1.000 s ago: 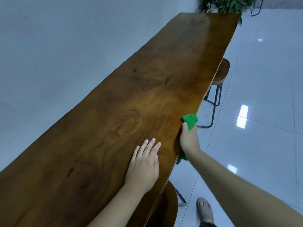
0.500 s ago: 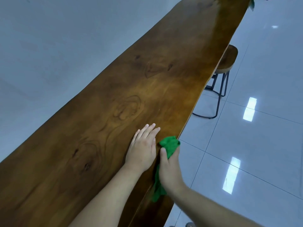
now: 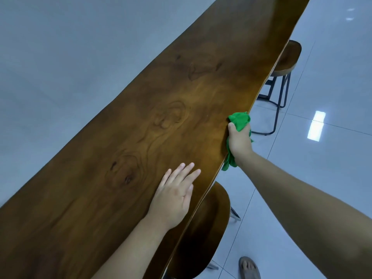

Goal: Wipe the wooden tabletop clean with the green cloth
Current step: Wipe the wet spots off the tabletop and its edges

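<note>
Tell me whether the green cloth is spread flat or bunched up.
Bunched up: the green cloth is wadded in the right hand at the wooden tabletop edge, ends sticking out.

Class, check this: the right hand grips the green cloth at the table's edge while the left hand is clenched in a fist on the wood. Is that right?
Not quite. The left hand lies flat, fingers extended, on the wooden tabletop, not clenched. The right hand does grip the green cloth at the edge. The head view shows this.
</note>
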